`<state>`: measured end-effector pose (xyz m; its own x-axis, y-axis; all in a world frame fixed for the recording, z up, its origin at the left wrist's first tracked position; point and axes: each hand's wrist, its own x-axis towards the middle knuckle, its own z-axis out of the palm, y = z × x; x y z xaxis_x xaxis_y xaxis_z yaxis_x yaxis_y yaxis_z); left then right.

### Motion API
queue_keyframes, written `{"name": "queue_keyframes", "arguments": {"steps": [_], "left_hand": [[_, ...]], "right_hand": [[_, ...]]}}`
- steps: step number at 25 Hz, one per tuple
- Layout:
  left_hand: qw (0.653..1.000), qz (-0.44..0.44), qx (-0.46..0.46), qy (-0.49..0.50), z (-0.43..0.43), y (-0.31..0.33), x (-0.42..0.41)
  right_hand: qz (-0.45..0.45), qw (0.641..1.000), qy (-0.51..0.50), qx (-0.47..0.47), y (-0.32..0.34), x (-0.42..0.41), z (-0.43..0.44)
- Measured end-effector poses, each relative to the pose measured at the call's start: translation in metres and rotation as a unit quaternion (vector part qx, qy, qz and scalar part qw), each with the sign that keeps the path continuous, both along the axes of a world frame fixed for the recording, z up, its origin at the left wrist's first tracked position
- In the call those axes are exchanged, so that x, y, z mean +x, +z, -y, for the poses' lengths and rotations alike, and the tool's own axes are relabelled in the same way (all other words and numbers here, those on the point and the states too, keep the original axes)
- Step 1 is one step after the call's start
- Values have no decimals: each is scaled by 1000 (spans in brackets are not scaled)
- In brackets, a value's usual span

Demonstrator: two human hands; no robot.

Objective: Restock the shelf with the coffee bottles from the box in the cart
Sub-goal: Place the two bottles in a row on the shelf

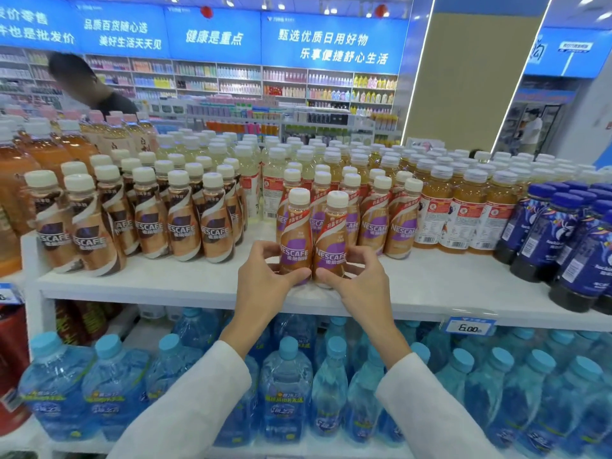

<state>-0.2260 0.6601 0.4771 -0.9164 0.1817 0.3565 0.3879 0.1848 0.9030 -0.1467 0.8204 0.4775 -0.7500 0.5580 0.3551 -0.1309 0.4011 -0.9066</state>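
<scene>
Two Nescafe coffee bottles with purple labels and white caps stand side by side near the front of the white top shelf (430, 286). My left hand (265, 276) grips the left bottle (295, 233) low on its body. My right hand (359, 276) grips the right bottle (332, 236) the same way. Both bottles are upright and touch each other. Behind them stand rows of the same purple-label coffee (374, 220). The cart and its box are out of view.
Brown-label Nescafe bottles (149, 223) fill the shelf to the left, orange tea bottles (463, 213) and dark blue bottles (563, 240) to the right. Blue water bottles (284, 385) pack the lower shelf. A price tag (470, 326) hangs on the shelf edge. A person (86, 84) stands behind at the left.
</scene>
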Motion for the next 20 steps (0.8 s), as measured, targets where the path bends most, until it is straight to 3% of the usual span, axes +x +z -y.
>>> {"name": "queue_keyframes", "arguments": {"steps": [7,20], "left_hand": [[998,-19,-37,38,-4,8,-34],[999,-18,-36,28,-10,5,-47]], "right_hand": [[6,1000,22,6,9,-45,2],[5,1000,4,12,3,-57,3]]}}
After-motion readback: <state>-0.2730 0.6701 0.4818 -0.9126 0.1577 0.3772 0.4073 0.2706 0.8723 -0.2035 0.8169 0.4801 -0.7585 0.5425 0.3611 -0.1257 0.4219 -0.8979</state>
